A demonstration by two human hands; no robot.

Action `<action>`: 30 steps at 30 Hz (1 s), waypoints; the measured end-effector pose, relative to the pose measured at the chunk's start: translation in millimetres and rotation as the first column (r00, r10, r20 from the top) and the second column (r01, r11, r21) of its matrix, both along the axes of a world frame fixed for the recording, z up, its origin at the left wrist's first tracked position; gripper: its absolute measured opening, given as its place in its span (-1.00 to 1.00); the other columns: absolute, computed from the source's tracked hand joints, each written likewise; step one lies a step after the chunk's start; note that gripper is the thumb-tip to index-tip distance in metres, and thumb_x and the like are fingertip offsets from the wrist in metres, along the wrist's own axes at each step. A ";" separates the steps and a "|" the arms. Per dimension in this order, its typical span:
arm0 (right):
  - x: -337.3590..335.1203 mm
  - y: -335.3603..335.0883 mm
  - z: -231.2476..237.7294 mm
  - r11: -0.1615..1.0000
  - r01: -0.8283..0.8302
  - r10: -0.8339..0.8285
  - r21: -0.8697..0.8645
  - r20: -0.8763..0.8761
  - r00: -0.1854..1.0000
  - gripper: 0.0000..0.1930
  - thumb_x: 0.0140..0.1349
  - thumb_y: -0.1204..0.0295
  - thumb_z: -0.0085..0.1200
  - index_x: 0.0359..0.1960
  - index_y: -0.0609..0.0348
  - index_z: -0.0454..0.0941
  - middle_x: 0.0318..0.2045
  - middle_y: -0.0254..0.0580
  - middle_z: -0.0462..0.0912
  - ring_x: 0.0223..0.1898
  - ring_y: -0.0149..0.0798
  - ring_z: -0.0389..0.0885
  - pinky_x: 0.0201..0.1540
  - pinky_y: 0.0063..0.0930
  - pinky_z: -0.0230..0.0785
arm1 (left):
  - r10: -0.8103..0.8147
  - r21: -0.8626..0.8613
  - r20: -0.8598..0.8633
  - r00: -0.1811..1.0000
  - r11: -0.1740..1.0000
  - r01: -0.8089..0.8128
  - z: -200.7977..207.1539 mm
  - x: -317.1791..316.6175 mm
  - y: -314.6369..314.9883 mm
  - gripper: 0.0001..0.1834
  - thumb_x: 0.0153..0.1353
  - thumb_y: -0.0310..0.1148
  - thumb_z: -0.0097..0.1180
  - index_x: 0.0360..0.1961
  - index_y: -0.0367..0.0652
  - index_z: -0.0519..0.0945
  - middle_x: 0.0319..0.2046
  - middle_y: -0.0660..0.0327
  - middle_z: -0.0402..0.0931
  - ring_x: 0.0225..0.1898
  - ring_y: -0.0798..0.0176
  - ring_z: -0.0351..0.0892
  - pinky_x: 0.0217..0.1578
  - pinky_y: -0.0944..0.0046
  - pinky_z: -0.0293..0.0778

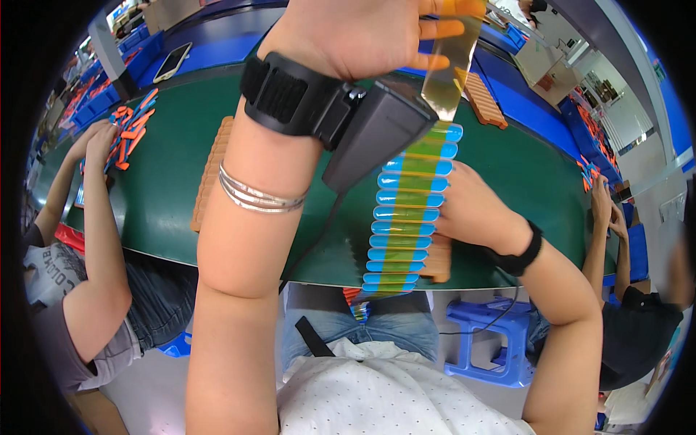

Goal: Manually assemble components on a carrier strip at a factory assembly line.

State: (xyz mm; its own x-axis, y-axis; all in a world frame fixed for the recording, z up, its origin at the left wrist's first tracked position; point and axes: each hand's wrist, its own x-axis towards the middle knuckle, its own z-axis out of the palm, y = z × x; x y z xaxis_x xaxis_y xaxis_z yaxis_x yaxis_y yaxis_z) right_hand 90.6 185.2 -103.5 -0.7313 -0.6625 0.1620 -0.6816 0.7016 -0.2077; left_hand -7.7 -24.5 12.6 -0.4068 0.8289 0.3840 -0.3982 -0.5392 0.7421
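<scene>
A row of blue pieces (390, 212), joined by yellow tape (444, 90), is over the near part of the green tabletop (163, 203). The left hand (355, 36) has its fingers at the tape's upper end; the right hand (475, 203) is at the row's right side. For both, I cannot tell how the grip closes.

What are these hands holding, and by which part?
The left hand seems to hold the tape by its upper part; the right hand is at the right edge of the blue pieces, any grip hidden.
</scene>
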 end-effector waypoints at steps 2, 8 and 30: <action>10.8 40.5 11.0 0.984 0.166 -0.168 0.068 0.027 0.985 -0.38 -0.03 0.05 0.26 0.08 0.00 0.45 0.25 -0.02 0.27 0.19 0.06 0.33 0.17 -0.07 0.25 | -0.040 -0.026 0.053 0.998 0.999 0.042 2.1 2.7 1.6 -0.18 0.32 0.29 -0.58 0.07 -0.19 0.47 -0.21 0.18 0.49 -0.15 0.20 0.36 -0.06 0.09 0.26; 57.3 192.9 32.9 0.619 0.698 -0.772 0.360 0.118 0.624 -0.32 0.05 0.12 0.21 0.27 -0.27 0.30 0.40 -0.20 0.06 0.41 0.10 -0.07 0.26 0.40 -0.29 | 0.183 -0.240 0.055 0.982 0.957 -0.165 -12.1 21.2 28.6 -0.50 0.29 -0.02 -0.15 -0.03 -0.24 0.53 -0.27 0.23 0.59 -0.28 0.24 0.53 -0.15 0.19 0.42; 239.4 11.3 -33.1 0.723 0.328 0.096 -0.608 0.558 0.824 -0.91 0.15 0.44 0.19 -0.36 0.17 0.58 -0.46 -0.23 0.59 -0.44 -0.17 0.58 -0.38 -0.39 0.38 | -0.157 -0.269 0.187 0.970 0.941 0.204 -159.5 178.5 12.0 0.02 0.20 0.44 -0.63 0.16 -0.30 0.42 0.12 0.04 0.42 0.16 0.04 0.36 0.17 -0.03 0.23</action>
State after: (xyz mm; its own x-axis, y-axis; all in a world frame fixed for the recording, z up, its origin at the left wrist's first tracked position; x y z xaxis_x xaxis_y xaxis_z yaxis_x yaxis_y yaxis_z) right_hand 329.9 196.6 -136.7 -0.8947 -0.4384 0.0860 -0.2357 0.2997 -0.9244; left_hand 170.9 -12.5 -147.0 -0.2765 0.9589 0.0636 -0.5956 -0.2230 0.7717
